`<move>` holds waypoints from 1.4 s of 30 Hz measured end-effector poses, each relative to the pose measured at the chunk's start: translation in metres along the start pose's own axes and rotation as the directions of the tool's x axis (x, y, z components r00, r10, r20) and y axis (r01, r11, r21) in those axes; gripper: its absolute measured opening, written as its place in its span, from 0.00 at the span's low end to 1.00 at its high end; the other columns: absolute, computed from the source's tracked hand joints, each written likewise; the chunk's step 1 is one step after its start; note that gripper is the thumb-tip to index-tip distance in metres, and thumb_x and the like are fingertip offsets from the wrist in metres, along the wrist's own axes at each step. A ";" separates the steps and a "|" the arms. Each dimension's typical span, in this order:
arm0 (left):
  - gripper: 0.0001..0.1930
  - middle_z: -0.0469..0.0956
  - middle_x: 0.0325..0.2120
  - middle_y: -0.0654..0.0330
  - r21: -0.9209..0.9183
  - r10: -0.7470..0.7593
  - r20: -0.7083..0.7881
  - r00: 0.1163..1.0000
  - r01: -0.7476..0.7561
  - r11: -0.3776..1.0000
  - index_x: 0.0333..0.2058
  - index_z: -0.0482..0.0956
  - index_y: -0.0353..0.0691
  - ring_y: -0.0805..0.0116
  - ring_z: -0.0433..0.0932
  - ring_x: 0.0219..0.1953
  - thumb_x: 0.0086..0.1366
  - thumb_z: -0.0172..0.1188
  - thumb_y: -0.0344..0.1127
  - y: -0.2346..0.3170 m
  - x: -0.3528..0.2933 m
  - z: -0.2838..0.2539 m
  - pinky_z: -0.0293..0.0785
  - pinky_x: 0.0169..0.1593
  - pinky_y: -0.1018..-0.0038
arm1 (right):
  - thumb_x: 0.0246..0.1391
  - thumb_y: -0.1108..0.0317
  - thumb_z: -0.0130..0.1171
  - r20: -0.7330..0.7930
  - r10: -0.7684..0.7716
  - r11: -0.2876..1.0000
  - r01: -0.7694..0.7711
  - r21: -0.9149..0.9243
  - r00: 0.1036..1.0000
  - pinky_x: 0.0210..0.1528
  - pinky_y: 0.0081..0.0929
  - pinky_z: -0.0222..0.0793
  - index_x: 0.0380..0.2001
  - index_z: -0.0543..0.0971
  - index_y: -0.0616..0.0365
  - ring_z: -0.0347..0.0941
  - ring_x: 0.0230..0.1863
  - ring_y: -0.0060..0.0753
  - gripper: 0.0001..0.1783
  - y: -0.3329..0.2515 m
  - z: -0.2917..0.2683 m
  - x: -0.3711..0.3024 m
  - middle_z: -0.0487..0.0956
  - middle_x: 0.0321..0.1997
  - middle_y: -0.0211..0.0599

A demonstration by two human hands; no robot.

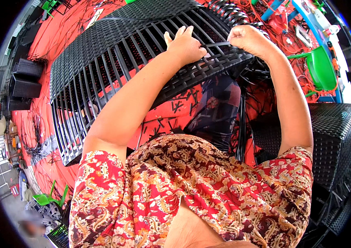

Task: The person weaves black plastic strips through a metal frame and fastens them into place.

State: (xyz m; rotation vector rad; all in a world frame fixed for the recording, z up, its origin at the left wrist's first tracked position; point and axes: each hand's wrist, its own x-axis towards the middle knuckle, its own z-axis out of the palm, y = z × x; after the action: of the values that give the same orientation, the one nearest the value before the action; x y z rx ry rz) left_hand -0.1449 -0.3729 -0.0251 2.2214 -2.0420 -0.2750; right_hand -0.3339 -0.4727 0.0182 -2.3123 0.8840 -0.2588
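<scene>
A large black wicker furniture piece (pixel 113 31) lies across in front of me, its far part closely woven and its near part made of bare parallel strips with gaps. My right hand (pixel 247 39) pinches the end of a flat black plastic strip (pixel 219 44) above the piece's right side. That strip runs left toward my left hand (pixel 185 46), which rests over the open strips with its fingers spread. Its palm side is hidden, and no grip on the strip shows there. Below both hands runs a woven black band (pixel 208 68) along the near edge.
Black strip coils (pixel 229 14) lie beyond my right hand. At right are a green chair (pixel 323 68), a blue-framed table (pixel 316 20) and another woven black piece (pixel 328 136). Strip scraps litter the red floor (pixel 163 120). A person (pixel 39 223) is at lower left, near dark wicker pieces (pixel 27 82).
</scene>
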 end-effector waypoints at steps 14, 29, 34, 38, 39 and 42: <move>0.13 0.43 0.65 0.58 -0.340 -0.003 0.015 1.000 0.008 0.940 0.37 0.81 0.68 0.58 0.36 0.67 0.51 0.58 0.54 -0.015 0.009 0.018 0.27 0.60 0.41 | 0.45 0.64 0.54 0.006 0.180 0.979 -0.179 0.101 0.984 0.23 0.19 0.57 0.21 0.76 0.57 0.62 0.20 0.15 0.08 0.003 -0.011 -0.015 0.69 0.17 0.24; 0.06 0.79 0.32 0.60 -0.769 0.202 -0.157 0.967 -0.248 0.590 0.27 0.82 0.37 0.68 0.62 0.55 0.51 0.61 0.31 -0.025 -0.006 -0.006 0.58 0.56 0.71 | 0.52 0.62 0.55 -0.019 -0.312 0.950 0.312 0.026 0.950 0.49 0.27 0.64 0.34 0.79 0.58 0.69 0.45 0.33 0.11 -0.028 0.038 0.012 0.73 0.41 0.37; 0.13 0.70 0.51 0.56 -0.342 -0.013 -0.197 0.980 -0.056 0.938 0.34 0.83 0.54 0.55 0.55 0.62 0.53 0.59 0.50 -0.049 -0.022 0.010 0.53 0.59 0.58 | 0.51 0.63 0.58 0.045 -0.253 0.965 0.249 0.080 0.966 0.48 0.22 0.61 0.24 0.75 0.61 0.67 0.47 0.28 0.12 -0.012 0.054 0.027 0.70 0.45 0.38; 0.12 0.53 0.62 0.58 0.007 -0.021 -0.019 1.000 0.022 1.000 0.34 0.82 0.61 0.57 0.46 0.65 0.57 0.52 0.51 -0.034 -0.030 0.012 0.41 0.57 0.37 | 0.48 0.68 0.56 0.025 -0.226 0.973 0.226 -0.043 0.974 0.47 0.25 0.61 0.16 0.70 0.63 0.67 0.47 0.31 0.12 -0.009 0.060 0.030 0.67 0.51 0.43; 0.13 0.52 0.62 0.59 0.012 -0.024 0.048 0.999 0.023 1.000 0.36 0.81 0.62 0.57 0.44 0.66 0.57 0.49 0.50 -0.030 -0.030 0.007 0.39 0.58 0.37 | 0.47 0.70 0.55 0.042 -0.160 0.987 0.161 -0.021 0.986 0.49 0.27 0.61 0.15 0.69 0.63 0.68 0.47 0.34 0.12 -0.016 0.060 0.029 0.66 0.54 0.46; 0.14 0.50 0.63 0.58 -0.146 -0.039 0.002 0.999 0.039 0.989 0.37 0.81 0.63 0.59 0.42 0.66 0.55 0.52 0.53 -0.033 -0.024 0.012 0.34 0.58 0.37 | 0.47 0.69 0.55 0.046 -0.230 0.973 0.231 -0.016 0.972 0.50 0.28 0.61 0.16 0.70 0.63 0.68 0.49 0.36 0.12 -0.022 0.065 0.028 0.66 0.55 0.46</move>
State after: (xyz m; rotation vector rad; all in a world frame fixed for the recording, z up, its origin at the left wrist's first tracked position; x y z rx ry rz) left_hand -0.1170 -0.3458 -0.0417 2.1753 -1.9124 -0.4127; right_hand -0.2761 -0.4462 -0.0194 -2.4324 0.5977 -0.2969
